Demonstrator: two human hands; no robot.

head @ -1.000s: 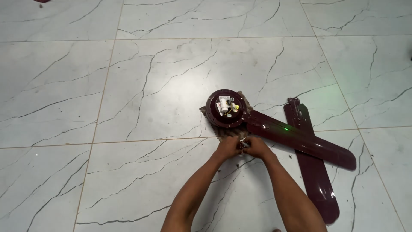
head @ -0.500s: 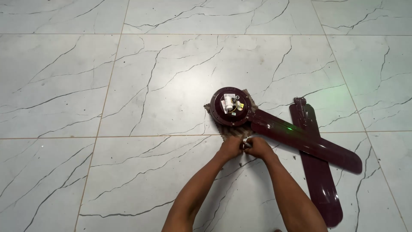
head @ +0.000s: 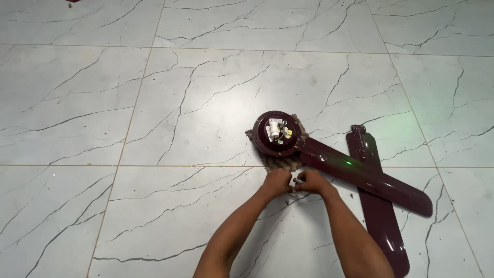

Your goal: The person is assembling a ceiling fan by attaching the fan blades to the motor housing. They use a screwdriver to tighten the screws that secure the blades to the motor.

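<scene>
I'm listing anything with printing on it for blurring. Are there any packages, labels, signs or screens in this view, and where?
Possible label: a small yellow patch beside the white block in the middle of the round maroon ceiling-fan motor housing on the floor; too small to be sure.
No packages, signs or screens show.

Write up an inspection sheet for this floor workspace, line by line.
Surface: white marble-veined floor tiles, dusty grit near the fan.
Job's things: maroon fan motor hub on a brown mat; one blade at the hub, crossing a loose blade; small white part between both hands.
Clutter: dark red scrap at top edge.
Grippers: left hand and right hand pinch the white part.
Cables: short wires on the hub top.
Surroundings: nothing seen.
</scene>
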